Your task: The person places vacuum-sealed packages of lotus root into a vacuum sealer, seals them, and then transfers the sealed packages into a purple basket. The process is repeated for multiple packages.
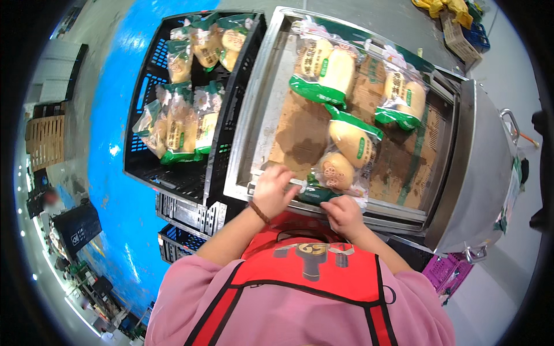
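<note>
Blue floor: stretches [115,213] along the left, past the black crate.
Steel machine: its wide tray bed [254,109] lies in front of the person, with the metal lid [479,167] standing raised at its right side.
Black crate: sits [179,179] just left of the steel machine, holding clear-and-green bags of pale yellow, rounded pieces in two groups, one far, one near.
Cardboard: lies [300,138] flat in the tray bed, with dark, damp-looking patches.
Red apron: worn [363,282] over a pink top, close to the near rim.
Bags in the machine: the far-left bag [323,69] and the right bag [401,95] lie on the far part; the near bag [346,153] lies at the middle, its dark green end at the near rim.
Left hand: rests [275,189] at the near rim beside that green end, fingers bent; whether they grip cannot be told.
Right hand: touches [343,216] the green end, fingers curled inward; a firm grip cannot be confirmed.
Brown wristband: circles [259,212] the left wrist.
</note>
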The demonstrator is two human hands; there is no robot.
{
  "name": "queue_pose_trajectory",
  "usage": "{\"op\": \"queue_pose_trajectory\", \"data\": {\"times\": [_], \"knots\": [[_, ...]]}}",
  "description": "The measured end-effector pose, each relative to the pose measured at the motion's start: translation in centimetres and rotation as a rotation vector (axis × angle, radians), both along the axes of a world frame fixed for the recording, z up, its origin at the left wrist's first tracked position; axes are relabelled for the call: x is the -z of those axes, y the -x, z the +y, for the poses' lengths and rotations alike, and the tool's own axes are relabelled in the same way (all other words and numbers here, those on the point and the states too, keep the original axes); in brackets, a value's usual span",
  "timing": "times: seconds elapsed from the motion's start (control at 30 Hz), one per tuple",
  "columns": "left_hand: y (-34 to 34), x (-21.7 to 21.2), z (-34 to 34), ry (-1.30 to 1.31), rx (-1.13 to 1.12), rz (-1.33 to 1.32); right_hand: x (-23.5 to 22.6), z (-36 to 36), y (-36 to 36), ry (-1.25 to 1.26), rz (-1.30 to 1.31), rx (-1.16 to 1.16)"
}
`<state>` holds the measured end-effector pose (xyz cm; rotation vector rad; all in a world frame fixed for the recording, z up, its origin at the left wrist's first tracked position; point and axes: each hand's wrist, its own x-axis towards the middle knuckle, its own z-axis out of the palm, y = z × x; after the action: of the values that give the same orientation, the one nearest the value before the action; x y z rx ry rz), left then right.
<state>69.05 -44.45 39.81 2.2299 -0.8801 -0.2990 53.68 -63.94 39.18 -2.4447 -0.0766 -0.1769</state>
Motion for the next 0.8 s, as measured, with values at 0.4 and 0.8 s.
{"op": "queue_pose_trajectory", "data": {"times": [0.4, 0.8], "knots": [[2.8, 2.5, -1.5, -0.278, -0.046, -0.024, 0.1, -4.9, 7.4, -0.374, 0.503, 0.844], [2.2, 2.6, -2.9, -0.261, -0.166, 0.292, 2.0, -3.6, 8.2, -0.700, 0.509, 0.903]]}}
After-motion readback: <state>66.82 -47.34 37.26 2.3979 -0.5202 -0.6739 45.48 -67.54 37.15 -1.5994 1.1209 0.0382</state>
